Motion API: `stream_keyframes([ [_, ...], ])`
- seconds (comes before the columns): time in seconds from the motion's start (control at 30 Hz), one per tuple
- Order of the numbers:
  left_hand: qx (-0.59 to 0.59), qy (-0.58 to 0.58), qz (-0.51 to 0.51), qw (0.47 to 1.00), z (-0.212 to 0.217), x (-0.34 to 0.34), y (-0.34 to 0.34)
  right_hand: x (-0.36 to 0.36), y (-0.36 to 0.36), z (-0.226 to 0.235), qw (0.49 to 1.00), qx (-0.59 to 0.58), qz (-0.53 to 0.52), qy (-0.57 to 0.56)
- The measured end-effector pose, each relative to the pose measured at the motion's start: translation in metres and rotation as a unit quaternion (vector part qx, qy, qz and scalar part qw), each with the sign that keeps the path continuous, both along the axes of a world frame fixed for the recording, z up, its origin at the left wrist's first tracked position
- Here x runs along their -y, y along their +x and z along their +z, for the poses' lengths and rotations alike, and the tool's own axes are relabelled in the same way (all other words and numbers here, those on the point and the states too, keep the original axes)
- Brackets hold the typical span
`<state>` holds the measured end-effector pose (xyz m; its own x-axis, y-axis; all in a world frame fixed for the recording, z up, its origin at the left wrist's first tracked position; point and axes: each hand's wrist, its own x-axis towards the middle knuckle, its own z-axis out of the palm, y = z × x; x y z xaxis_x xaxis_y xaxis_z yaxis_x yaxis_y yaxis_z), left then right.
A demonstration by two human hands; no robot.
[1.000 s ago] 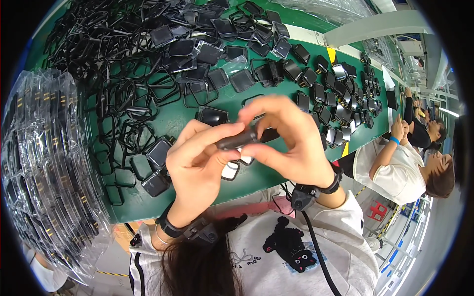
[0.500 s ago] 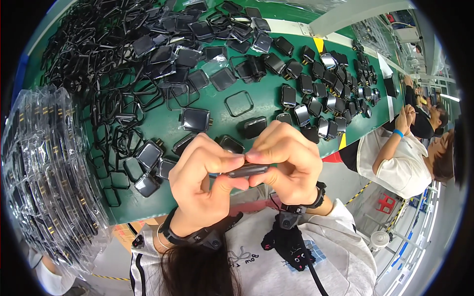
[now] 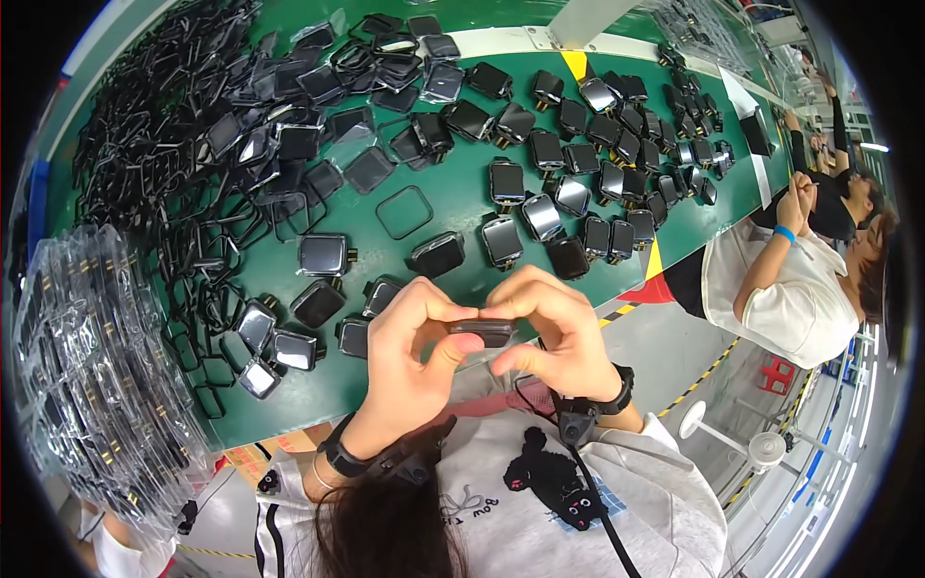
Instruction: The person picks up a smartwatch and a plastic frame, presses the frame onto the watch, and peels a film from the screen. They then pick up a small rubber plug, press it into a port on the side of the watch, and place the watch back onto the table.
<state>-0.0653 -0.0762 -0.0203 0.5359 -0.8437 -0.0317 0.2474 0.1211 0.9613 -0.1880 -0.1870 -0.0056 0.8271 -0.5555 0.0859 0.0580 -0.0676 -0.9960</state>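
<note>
Both hands, left hand (image 3: 409, 361) and right hand (image 3: 559, 337), pinched one small dark module (image 3: 482, 332) at frame centre; finished-looking screen modules (image 3: 578, 154) filled upper right, loose black frames (image 3: 164, 164) piled upper left, so plenty remained.

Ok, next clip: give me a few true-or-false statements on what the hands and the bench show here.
1. Both hands pinch one small dark module between them. True: left hand and right hand meet on the module.
2. The bench is red. False: the bench is green.
3. A pile of empty black frames lies at the far left. True: the frames are heaped there.
4. The right hand rests flat on the bench. False: it is raised, gripping the module.
5. Nobody else is in view. False: a person in a white top sits to the right.
</note>
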Motion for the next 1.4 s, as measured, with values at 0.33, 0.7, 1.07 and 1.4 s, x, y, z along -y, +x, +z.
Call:
stream_keyframes([
  [0.33, 0.288, 0.078, -0.03, 0.954, 0.0, 0.015, -0.003, 0.014, -0.014, -0.014, 0.982, -0.076, -0.021, -0.171],
  [0.7, 0.628, 0.138, -0.017, 0.766, 0.012, 0.035, -0.012, 0.082, 0.079, 0.011, 0.858, -0.105, 0.168, -0.473],
  [1.07, 0.654, 0.126, -0.058, 0.744, 0.006, 0.054, 0.007, 0.099, 0.098, 0.024, 0.846, -0.079, 0.254, -0.462],
  [1.4, -0.173, -0.071, -0.024, 0.982, 0.034, -0.003, 0.062, 0.063, 0.086, 0.063, 0.852, 0.092, 0.257, -0.447],
])
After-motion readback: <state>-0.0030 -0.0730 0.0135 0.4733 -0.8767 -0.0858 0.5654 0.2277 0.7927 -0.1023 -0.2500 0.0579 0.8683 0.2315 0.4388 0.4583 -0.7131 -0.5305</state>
